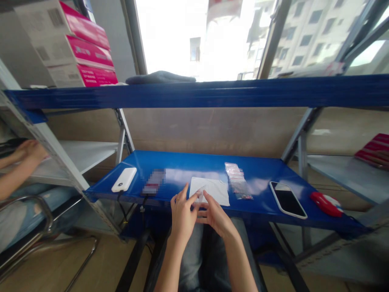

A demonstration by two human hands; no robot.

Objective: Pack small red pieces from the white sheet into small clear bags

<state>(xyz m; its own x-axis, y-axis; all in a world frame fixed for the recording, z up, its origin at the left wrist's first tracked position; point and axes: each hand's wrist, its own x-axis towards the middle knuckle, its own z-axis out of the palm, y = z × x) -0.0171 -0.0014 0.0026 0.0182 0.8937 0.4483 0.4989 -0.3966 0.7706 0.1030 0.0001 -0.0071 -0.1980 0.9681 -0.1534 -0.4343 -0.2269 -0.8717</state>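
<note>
Diagonally, clear packet [201, 195], corner pointing away

Small translucent plastic piece [201, 193], slightly blurred, held over white sheet [219, 189].

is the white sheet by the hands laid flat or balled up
Laid flat: the white sheet lies on the blue table with its far corners showing. Whether it is folded in layers, I cannot tell.

The worktop [182, 159] is solid blue, the sheet [216, 187] plain white, the phone [288, 200] black with a white rim. Stacked boxes [92, 54] show magenta sides with white print and pale ends.
</note>
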